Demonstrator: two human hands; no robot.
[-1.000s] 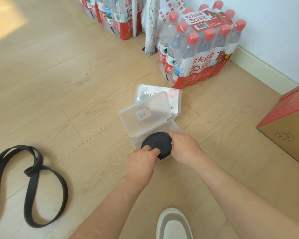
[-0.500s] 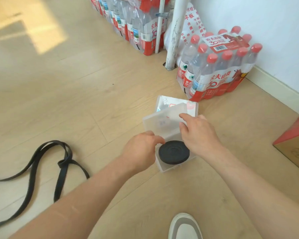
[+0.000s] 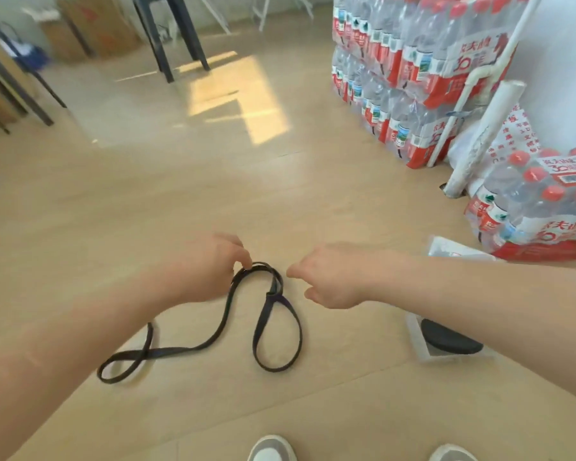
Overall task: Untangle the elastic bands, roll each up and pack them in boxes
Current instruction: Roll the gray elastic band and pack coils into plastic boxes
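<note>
A long black elastic band [image 3: 225,327] lies twisted in loops on the wooden floor in front of me. My left hand [image 3: 210,269] pinches the band's top loop between thumb and fingers. My right hand [image 3: 335,277] hovers just right of that loop, fingers loosely curled, holding nothing. To the right a clear plastic box [image 3: 416,341] sits on the floor with a rolled black band [image 3: 449,339] inside; my right forearm covers much of it.
Shrink-wrapped packs of water bottles [image 3: 542,207] stand at the right, with taller stacks [image 3: 409,71] and a white pipe [image 3: 482,134] behind. Another flat clear box [image 3: 453,252] lies beside the packs. Dark table legs [image 3: 173,38] are far back. My shoes [image 3: 271,449] show at the bottom.
Both hands left the clear box with the rolled band and moved left to the loose band. The view swung left and up; my left hand now pinches the band's loop.
</note>
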